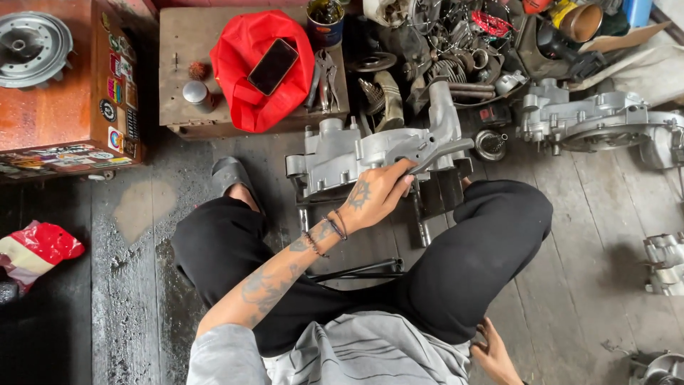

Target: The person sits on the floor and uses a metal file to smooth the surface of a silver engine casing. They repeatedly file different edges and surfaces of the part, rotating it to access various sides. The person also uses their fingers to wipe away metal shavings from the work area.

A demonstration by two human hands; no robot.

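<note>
Seated on dark wooden floor (613, 235), legs in black trousers spread either side of a grey cast-metal engine casing (342, 153). Left hand (374, 196), tattooed on back, w/ bracelets at wrist, wrapped around lower edge of casing's front side, thumb up against a grey metal lever arm (442, 146) that sticks out to the right of the casing. Grip closed on the casing edge, fingers curled under. Right hand (495, 353) down low by right hip, touching trouser leg near bottom edge of view; fingers loosely spread, holding nothing visible.

Casing on floor between the knees, just in front of a low wooden box (182, 71). On box top: red cloth bag (242, 78) w/ black phone (272, 65) lying on it, pliers (326, 78) at box's right edge, a tin can (325, 21) at far right corner, small silver cap (194, 93) near left-centre. Left of that, a sticker-covered wooden chest (71, 107) w/ a grey finned wheel (32, 46) on top at far left corner. Heap of springs, gears & misc parts (456, 50) behind casing. Second engine case (598, 125) on floor at right, well apart. Red/white plastic bag (35, 249) at floor's left edge.
</note>
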